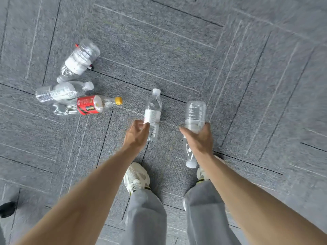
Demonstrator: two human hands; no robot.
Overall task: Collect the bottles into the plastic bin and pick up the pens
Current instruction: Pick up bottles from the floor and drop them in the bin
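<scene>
Grey carpet (177, 50), red pen (91, 67) mostly hidden beneath wide bottle (79, 59), right hand (199, 138) gripping clear bottle (195, 114), left hand (135, 135) curled at labelled bottle (153, 112), hold unclear.

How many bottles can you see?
5. Three lie together at left: white-label bottle, clear bottle, red-label bottle. A fourth bottle is by the left hand; the right hand holds a fifth bottle. More may lie outside the view.
</scene>
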